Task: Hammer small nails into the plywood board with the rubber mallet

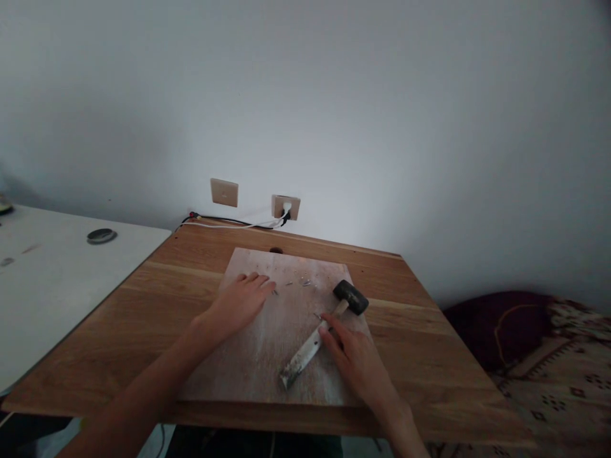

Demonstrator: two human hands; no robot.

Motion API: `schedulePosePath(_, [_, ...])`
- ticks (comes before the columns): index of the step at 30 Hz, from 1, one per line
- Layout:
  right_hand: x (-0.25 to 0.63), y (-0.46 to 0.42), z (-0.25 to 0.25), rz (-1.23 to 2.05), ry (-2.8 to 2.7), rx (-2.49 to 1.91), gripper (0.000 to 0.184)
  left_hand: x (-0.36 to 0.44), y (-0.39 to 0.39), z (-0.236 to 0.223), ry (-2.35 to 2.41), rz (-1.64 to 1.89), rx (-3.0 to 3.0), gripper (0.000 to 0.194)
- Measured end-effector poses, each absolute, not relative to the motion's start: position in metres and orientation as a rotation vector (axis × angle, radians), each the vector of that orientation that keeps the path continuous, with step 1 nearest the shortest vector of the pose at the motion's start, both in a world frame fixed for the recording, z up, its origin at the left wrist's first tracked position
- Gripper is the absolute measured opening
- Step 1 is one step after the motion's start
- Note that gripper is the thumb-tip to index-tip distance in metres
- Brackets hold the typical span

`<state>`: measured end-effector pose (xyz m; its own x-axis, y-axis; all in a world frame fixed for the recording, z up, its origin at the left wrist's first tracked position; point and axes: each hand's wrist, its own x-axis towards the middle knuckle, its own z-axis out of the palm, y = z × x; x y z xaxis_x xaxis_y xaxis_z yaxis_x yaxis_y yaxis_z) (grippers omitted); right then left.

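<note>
My left hand (245, 299) lies palm down on the pale board (267, 356), its fingers stretched forward. Beside its rightmost fingertip is a small metal screw or nail (275, 292). A rubber mallet with a black head (351, 297) and a worn white handle (305, 356) lies slantwise across the board, its head toward the far right edge. My right hand (356, 353) is closed at the upper handle, thumb and index finger about it. Another small metal piece (317, 315) shows by the index fingertip. Several small metal fasteners (306, 282) lie farther back on the board.
The board rests on a wooden table (405, 356) against the wall. Cables (229, 222) run along the back to a socket (286, 207). At left stands a white table (48, 286) with a round dark object (101, 236). Patterned fabric (563, 369) lies at right.
</note>
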<state>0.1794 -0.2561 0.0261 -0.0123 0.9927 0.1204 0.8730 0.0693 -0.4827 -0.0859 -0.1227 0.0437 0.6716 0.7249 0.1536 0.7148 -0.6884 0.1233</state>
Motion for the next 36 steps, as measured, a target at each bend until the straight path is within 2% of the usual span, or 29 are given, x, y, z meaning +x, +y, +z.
schedulePosePath(6, [0.183,-0.24,0.025,0.547,-1.719,-1.826,0.026,-0.067,-0.11,0.032,1.031,0.251,2.889,0.028])
schedulePosePath(9, [0.195,-0.252,0.018,0.756,-1.47,-1.731,0.022,-0.071,-0.11,0.032,0.96,0.24,2.926,0.029])
schedulePosePath(10, [0.201,-0.258,0.015,0.86,-1.359,-1.666,0.028,-0.073,-0.109,0.032,0.942,0.229,2.938,0.03])
schedulePosePath(14, [0.225,-0.273,0.006,1.106,-0.971,-1.478,0.073,-0.074,-0.103,0.037,0.94,0.273,2.927,0.027])
schedulePosePath(17, [0.235,-0.271,0.005,1.043,-0.961,-1.52,0.079,-0.068,-0.092,0.044,0.967,0.37,2.846,0.022])
schedulePosePath(24, [0.252,-0.229,0.014,0.78,-1.258,-1.7,0.068,-0.02,-0.045,0.043,0.819,0.619,2.476,0.019])
schedulePosePath(30, [0.266,-0.189,0.026,0.536,-1.446,-1.777,0.054,0.04,-0.028,0.031,0.589,0.58,2.524,0.024])
schedulePosePath(36, [0.275,-0.163,0.024,0.573,-1.469,-1.822,0.051,0.079,-0.019,0.022,0.666,0.501,2.455,0.019])
